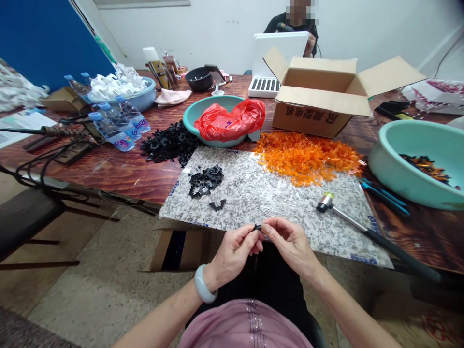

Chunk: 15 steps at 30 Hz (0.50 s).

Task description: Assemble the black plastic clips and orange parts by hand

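The person's left hand [234,249] and right hand [290,241] meet over the lap, just off the near edge of the granite slab [261,193]. The fingertips of both are closed in a pinch on one small black plastic part [257,227], which sits between them and is mostly hidden; the other fingers curl loosely. The likeliest slip is losing the part. It is tiny and dark and is held above dark clothing and the floor instead of over the slab, so if it popped out of the pinch it would be hard to find. Pressing it at an angle could also bend or snap it, as far as can be judged. On the slab the small pile of black parts [205,180] and a lone black clip [217,205] lie well apart from the heap of orange pieces [308,157], but a careless sweep of a forearm could mix them. The hammer [362,229] lies just right of the right hand with its handle past the slab's corner, where an elbow might knock it off.
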Motion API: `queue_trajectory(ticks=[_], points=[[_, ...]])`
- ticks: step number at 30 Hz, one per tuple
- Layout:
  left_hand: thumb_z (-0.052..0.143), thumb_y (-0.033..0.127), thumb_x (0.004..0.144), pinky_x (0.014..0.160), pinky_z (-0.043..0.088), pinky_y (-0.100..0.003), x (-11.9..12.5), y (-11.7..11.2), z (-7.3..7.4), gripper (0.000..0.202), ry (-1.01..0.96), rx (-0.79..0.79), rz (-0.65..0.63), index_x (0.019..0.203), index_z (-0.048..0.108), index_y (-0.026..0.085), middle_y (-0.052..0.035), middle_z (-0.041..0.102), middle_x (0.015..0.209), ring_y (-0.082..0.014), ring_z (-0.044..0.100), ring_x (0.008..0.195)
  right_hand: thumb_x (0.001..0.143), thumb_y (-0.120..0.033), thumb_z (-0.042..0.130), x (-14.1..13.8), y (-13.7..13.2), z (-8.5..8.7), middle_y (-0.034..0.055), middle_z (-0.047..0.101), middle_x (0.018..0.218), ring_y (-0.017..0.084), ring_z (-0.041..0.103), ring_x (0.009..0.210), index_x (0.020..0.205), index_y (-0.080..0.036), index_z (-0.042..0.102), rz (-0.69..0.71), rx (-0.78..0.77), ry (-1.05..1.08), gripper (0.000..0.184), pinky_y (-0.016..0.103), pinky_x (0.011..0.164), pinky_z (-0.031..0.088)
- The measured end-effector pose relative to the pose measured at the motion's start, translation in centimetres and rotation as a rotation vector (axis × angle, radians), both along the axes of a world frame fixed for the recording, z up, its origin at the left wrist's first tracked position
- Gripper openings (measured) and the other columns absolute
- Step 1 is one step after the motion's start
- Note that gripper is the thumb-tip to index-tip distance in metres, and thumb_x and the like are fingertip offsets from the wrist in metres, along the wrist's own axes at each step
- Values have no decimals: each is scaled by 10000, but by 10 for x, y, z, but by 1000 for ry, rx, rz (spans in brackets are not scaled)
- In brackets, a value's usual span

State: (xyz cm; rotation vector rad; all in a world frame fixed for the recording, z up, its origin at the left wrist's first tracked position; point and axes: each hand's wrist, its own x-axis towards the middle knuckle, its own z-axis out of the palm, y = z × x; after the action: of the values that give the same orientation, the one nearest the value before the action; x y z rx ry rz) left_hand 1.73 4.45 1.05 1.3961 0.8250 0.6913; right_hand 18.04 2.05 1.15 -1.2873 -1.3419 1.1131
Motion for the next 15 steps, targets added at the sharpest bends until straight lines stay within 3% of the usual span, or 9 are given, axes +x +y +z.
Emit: queue_trajectory(ticks=[2, 5, 9, 15], points=[[440, 329, 922, 570, 407, -221, -2, 1, -3, 260, -1, -48, 12, 861, 584, 121, -12, 559, 673, -100, 503, 599, 892, -386, 498, 18, 19, 1, 35, 664, 849, 152, 605, 741, 913, -185, 649, -13, 62, -193, 252, 249, 642, 479], [442, 367, 916, 542, 398, -219, -4, 3, -8, 284, -37, -148, 20, 861, 571, 120, 0, 529, 658, -97, 495, 576, 895, -392, 460, 57, 62, 2, 41, 680, 870, 148, 606, 706, 948, -185, 657, -206, 137, -625, 291, 249, 629, 474], [461, 390, 902, 537, 380, -214, -7, 4, -11, 287, -61, -214, 44, 825, 552, 129, 17, 479, 647, -85, 456, 561, 843, -322, 507, 100, 119, 0, 87, 687, 888, 202, 616, 786, 933, -160, 673, -381, 94, -867, 249, 312, 734, 451], [444, 409, 903, 559, 377, -226, -14, 2, -8, 305, -73, -218, 92, 759, 506, 148, 21, 445, 656, -93, 433, 577, 793, -366, 574, 99, 153, -4, 127, 683, 750, 254, 631, 763, 816, -161, 703, -412, -24, -1053, 243, 303, 640, 406]])
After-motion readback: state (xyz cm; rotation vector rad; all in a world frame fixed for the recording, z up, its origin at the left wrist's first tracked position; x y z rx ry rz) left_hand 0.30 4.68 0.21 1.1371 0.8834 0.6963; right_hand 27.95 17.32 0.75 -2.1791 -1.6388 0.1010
